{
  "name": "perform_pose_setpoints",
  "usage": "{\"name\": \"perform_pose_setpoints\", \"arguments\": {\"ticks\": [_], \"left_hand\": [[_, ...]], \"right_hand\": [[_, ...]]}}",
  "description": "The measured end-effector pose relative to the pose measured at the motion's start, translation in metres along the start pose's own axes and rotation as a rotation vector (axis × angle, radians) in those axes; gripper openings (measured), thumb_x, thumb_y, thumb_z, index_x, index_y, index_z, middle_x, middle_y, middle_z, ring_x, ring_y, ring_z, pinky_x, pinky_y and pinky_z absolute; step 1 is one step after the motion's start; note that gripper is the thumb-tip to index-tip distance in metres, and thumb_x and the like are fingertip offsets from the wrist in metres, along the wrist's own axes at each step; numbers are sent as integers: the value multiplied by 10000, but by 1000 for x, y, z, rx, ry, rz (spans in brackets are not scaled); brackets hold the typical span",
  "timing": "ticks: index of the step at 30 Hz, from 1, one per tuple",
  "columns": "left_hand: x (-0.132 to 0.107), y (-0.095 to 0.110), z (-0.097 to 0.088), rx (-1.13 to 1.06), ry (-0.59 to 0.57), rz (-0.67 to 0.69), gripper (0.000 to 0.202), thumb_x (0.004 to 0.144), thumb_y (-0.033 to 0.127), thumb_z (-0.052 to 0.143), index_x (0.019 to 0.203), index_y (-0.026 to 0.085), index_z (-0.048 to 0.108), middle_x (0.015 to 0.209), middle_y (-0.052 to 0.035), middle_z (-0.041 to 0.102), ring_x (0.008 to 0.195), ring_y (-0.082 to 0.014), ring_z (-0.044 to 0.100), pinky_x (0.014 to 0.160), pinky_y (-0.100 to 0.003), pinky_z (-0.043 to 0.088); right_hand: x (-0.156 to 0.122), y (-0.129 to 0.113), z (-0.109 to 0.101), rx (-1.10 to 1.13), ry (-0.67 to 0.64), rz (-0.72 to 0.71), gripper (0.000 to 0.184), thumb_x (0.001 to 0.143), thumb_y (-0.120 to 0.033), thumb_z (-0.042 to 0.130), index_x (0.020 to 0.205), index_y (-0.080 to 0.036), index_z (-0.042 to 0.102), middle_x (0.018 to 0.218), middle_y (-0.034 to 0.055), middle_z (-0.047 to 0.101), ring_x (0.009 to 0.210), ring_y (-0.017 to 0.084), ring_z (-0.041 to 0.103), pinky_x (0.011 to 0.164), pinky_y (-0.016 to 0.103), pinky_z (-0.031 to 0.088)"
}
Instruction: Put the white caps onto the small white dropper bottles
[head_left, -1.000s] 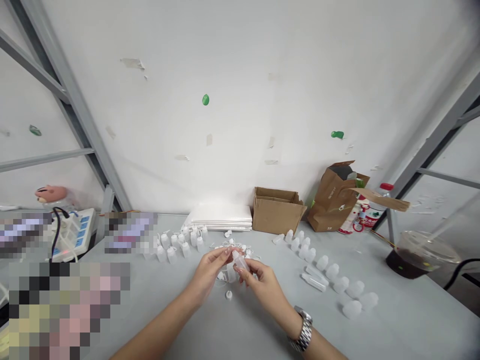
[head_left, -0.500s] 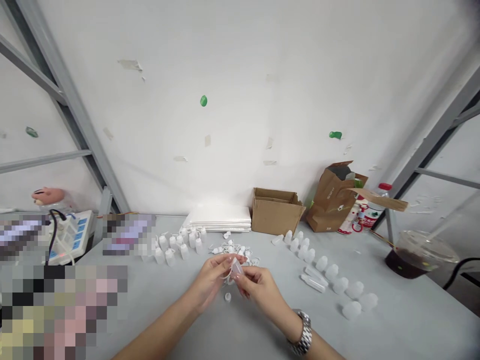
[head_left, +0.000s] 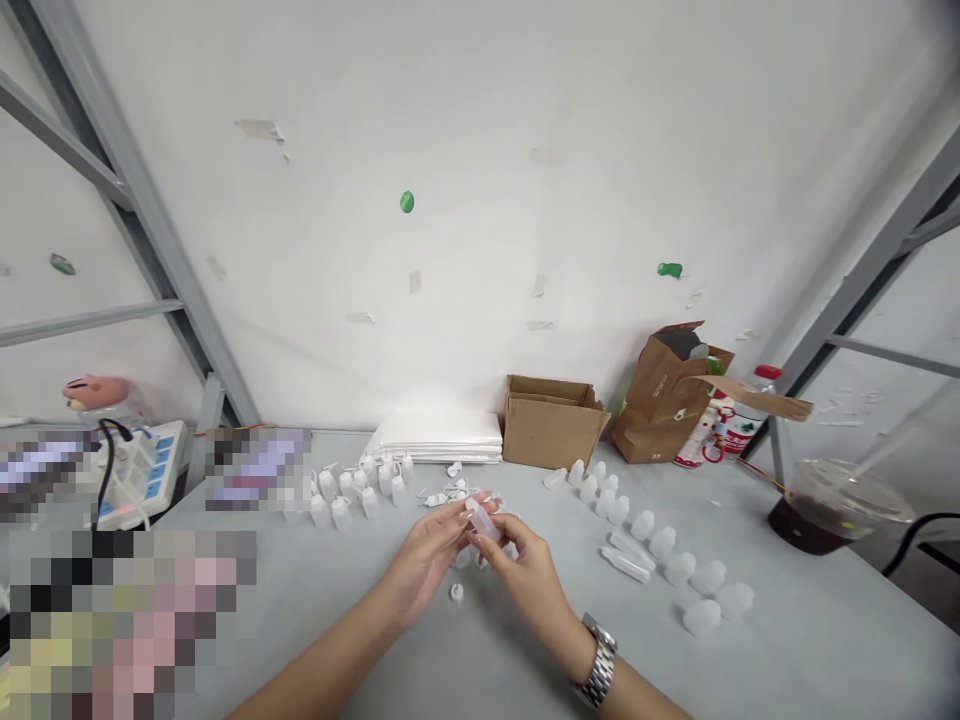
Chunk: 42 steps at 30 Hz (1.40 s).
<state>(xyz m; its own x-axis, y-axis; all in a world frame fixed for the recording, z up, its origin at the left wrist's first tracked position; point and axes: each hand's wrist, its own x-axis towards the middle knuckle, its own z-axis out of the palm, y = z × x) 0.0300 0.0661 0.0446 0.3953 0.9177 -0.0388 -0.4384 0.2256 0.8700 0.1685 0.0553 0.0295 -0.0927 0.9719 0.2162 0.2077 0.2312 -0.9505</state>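
Both hands meet over the middle of the grey table around a small translucent squeeze bottle (head_left: pixel 484 522), which is tilted with its white top end toward the upper left. My left hand (head_left: pixel 424 560) has its fingers closed at that top end. Gripped between thumb and fingers, the bottle's body lies in my right hand (head_left: pixel 525 572). A loose white cap (head_left: pixel 457 593) rests on the table just below the hands. Behind the fingers, a pile of white caps with straps (head_left: pixel 450 491) is partly hidden.
Several capped bottles (head_left: pixel 367 502) stand on the left. On the right are several uncapped bottles (head_left: pixel 681 568), with a few lying down (head_left: pixel 626 565). Farther back are white flat packs (head_left: pixel 435 440), a cardboard box (head_left: pixel 555 425) and a paper bag (head_left: pixel 664 400). A drink cup (head_left: pixel 810 520) stands far right.
The bottle has turned from nearly upright to a stronger lean, so more of its body shows. My left fingers have opened out a little around its top end. Both forearms stay nearly in place.
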Motion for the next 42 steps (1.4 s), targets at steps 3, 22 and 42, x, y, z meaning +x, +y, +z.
{"name": "perform_pose_setpoints", "arguments": {"ticks": [3, 22, 42], "left_hand": [[3, -3, -2, 99, 90, 46, 269, 726, 298, 619, 960, 167, 647, 1055, -91, 653, 1018, -244, 552, 863, -333, 398], [1, -2, -3, 18, -3, 58, 319, 796, 232, 492, 1088, 179, 608, 1251, -74, 533, 1218, -256, 386, 1014, -389, 278], [-1, -1, -3, 71, -27, 42, 366, 783, 267, 528, 1138, 189, 569, 1203, -88, 574, 1184, -256, 433, 1028, -404, 254]], "right_hand": [[-1, 1, 1, -31, 14, -2, 196, 752, -352, 577, 811, -173, 629, 696, 6, 607, 650, 142, 505, 633, 244, 404], [-4, 12, 5, -87, 115, -117, 143, 778, -273, 566, 895, -191, 554, 839, 35, 615, 753, 166, 555, 700, 290, 444], [-6, 12, 8, -163, 69, -118, 142, 797, -315, 539, 837, -183, 569, 801, 30, 606, 718, 155, 523, 682, 283, 429]]}}
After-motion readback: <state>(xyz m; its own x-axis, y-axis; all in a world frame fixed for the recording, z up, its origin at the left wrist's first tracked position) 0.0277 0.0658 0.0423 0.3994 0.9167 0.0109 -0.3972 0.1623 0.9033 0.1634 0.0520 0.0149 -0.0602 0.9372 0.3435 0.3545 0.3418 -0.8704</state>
